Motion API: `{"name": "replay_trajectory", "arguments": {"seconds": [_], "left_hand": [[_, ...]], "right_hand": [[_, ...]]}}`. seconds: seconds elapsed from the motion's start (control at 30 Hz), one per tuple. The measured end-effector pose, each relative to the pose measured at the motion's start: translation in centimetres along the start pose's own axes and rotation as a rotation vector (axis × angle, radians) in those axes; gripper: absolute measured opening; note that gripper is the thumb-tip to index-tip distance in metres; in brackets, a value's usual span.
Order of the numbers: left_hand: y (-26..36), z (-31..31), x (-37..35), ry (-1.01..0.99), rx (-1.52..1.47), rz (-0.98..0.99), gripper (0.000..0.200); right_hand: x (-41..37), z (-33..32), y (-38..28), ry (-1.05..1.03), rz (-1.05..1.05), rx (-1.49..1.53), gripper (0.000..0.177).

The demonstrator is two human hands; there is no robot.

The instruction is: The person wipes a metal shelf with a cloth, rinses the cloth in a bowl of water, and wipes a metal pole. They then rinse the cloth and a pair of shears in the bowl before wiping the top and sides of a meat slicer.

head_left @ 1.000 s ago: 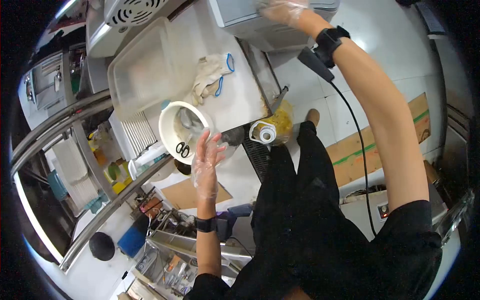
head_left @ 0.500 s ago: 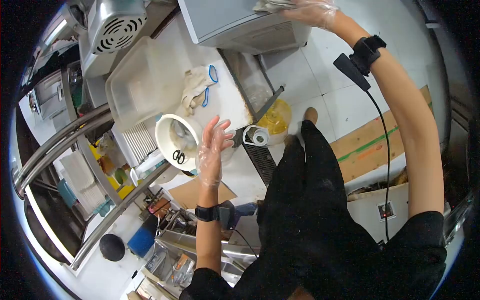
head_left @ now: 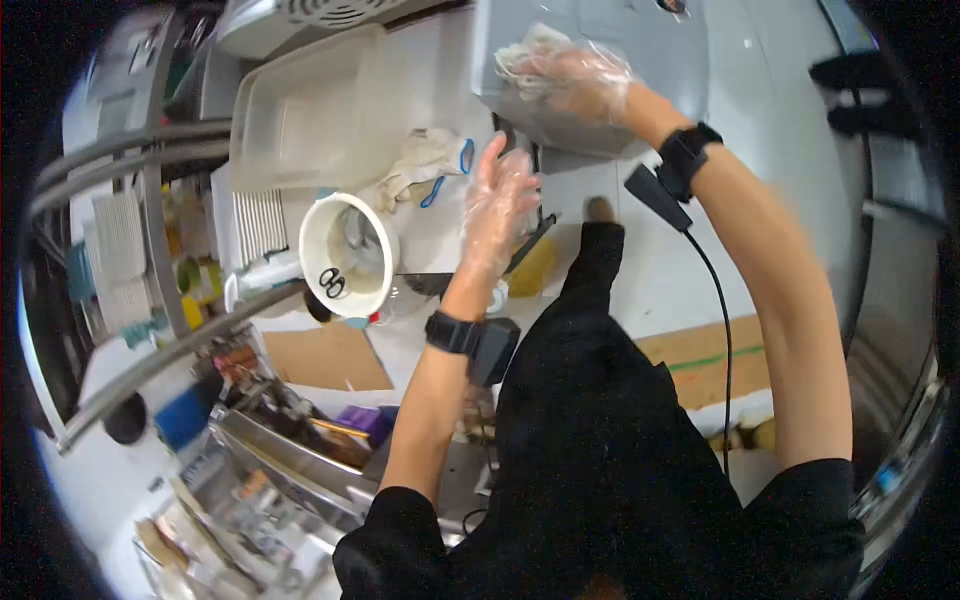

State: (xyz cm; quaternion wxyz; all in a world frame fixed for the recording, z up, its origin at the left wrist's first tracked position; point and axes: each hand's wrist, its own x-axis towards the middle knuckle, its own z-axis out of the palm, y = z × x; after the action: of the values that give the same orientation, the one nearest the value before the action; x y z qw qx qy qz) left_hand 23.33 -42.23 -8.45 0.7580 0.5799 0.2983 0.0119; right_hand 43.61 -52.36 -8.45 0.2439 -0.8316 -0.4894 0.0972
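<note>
Under my right hand (head_left: 590, 82), in a clear plastic glove, a crumpled whitish cloth (head_left: 535, 62) is pressed against the top of a grey box-shaped appliance (head_left: 640, 40). The fingers are bent over the cloth and slightly blurred. My left hand (head_left: 500, 205), gloved the same way, is raised in the air with its fingers apart and nothing in it. It is nearest to a pair of pale work gloves (head_left: 425, 168) with blue cuffs, lying on the white table.
A translucent plastic bin (head_left: 310, 110) and a white bucket (head_left: 392, 250) with black-handled scissors (head_left: 332, 283) stand left of my hands. Metal rails (head_left: 180, 335) run along the left. Cardboard (head_left: 710, 362) lies on the tiled floor. Another person's dark shoes (head_left: 870, 95) show at upper right.
My view has shifted, bringing more of the appliance into sight. My left hand has moved up and right, toward the appliance. My right hand still holds the cloth on the appliance.
</note>
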Motion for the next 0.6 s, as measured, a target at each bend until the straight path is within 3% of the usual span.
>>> {"name": "replay_trajectory", "arguments": {"seconds": [0.03,0.1,0.13,0.2,0.23,0.3,0.33,0.37,0.47,0.57,0.6], "left_hand": [[0.3,1.0,1.3,0.066,-0.030,-0.015,0.078],[0.6,2.4,3.8,0.161,-0.161,0.013,0.088],[1.0,2.9,4.8,0.148,-0.239,0.027,0.097],[0.9,4.1,6.8,0.212,-0.322,0.044,0.101],[1.1,4.9,7.5,0.260,-0.365,0.035,0.103],[1.4,6.1,8.2,0.337,-0.479,0.078,0.101],[1.5,6.3,8.4,0.415,-0.471,0.068,0.098],[1.6,6.4,8.8,0.440,-0.495,0.074,0.098],[-0.1,6.3,10.8,0.731,-0.082,0.272,0.098],[1.0,7.5,11.5,0.907,0.208,0.028,0.095],[0.6,7.9,12.0,0.957,0.217,0.121,0.092]], "right_hand": [[1.2,0.6,1.2,-0.033,-0.088,0.002,0.056],[2.9,1.1,1.5,-0.152,-0.073,0.082,0.059],[3.6,-0.4,0.1,-0.337,0.094,0.107,0.061],[3.6,0.2,0.2,-0.186,-0.010,0.268,0.062],[3.7,0.8,0.5,-0.211,0.006,0.318,0.067],[4.5,-0.4,-1.0,-0.326,0.176,0.370,0.073],[5.0,-1.7,-1.8,-0.499,0.334,0.508,0.074],[5.3,-2.0,-1.7,-0.525,0.315,0.492,0.074],[6.7,-1.7,-0.7,-0.576,0.272,1.011,0.067],[9.7,-1.3,3.1,-0.772,0.124,0.986,0.061],[10.9,-1.7,3.4,-0.796,0.150,0.904,0.059]]}}
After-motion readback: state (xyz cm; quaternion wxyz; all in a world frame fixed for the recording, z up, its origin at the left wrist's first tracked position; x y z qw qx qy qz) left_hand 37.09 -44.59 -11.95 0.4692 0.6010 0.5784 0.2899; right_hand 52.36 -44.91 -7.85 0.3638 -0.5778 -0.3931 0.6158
